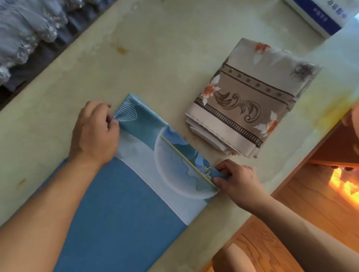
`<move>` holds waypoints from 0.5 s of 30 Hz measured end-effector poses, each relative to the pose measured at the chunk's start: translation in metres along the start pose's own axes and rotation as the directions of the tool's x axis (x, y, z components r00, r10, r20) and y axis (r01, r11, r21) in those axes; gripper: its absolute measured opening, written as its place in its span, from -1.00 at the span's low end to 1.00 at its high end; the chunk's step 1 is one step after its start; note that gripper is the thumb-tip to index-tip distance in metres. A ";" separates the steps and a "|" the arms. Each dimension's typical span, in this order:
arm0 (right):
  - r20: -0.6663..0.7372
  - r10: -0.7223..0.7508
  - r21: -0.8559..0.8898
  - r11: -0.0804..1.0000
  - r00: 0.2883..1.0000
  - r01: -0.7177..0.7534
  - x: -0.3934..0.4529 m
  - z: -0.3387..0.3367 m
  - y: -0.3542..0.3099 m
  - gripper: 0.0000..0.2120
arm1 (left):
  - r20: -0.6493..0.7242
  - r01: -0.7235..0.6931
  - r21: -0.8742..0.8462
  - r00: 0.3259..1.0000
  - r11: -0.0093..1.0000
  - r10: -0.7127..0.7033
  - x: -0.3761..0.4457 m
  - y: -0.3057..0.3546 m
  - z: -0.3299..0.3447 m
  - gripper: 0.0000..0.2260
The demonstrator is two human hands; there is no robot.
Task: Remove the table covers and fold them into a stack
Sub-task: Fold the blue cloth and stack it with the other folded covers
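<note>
Head view, both hands pinching blue cover (pixel 119 204) end corners, left hand (pixel 94 134), right hand (pixel 235 182)

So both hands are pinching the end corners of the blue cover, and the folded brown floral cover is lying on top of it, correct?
Not quite. In the head view the left hand and right hand do pinch the blue cover corners, but the folded brown floral cover lies beside it on the table, apart.

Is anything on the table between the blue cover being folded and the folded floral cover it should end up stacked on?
Nothing visible. Both hands, left and right, pinch the blue cover at its end corners; only a bare strip of table separates it from the folded floral cover.
</note>
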State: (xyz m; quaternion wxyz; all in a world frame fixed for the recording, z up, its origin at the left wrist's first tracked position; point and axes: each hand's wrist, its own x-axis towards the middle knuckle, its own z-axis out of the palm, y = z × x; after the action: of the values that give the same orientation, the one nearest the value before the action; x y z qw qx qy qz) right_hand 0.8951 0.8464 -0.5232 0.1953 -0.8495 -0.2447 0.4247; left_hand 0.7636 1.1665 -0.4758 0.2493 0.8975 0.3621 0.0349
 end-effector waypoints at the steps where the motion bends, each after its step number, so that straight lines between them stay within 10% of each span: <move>1: 0.002 -0.006 0.047 0.999 1.000 0.005 -0.003 -0.002 0.000 -0.85 | 0.074 0.011 -0.141 0.997 0.990 0.000 -0.017 0.015 -0.021 -0.80; 5: -0.089 0.190 0.325 0.933 0.978 -0.152 -0.032 -0.015 -0.016 -0.76 | 0.578 0.171 -0.367 0.812 0.914 0.080 -0.103 0.069 -0.093 -0.78; 10: 0.517 0.429 0.708 0.272 0.741 -0.652 -0.077 -0.046 -0.031 -0.57 | 0.898 0.190 -0.365 0.331 0.912 0.290 -0.174 0.113 -0.106 -0.81; 12: 0.575 0.425 0.631 0.314 0.699 -0.710 -0.081 -0.050 -0.028 -0.55 | 0.909 0.180 -0.394 0.222 0.901 0.353 -0.190 0.126 -0.094 -0.91; 15: 0.314 0.492 0.364 0.727 0.812 -0.582 -0.080 -0.042 -0.015 -0.50 | 0.902 0.207 -0.414 0.221 0.886 0.370 -0.201 0.132 -0.081 -0.97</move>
State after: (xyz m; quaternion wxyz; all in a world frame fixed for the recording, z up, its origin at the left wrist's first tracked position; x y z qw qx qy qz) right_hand 0.8843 0.8066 -0.4413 0.2266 -0.7699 0.0984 0.5884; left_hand 0.6802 0.9856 -0.3188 0.6175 0.6533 0.0578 -0.4343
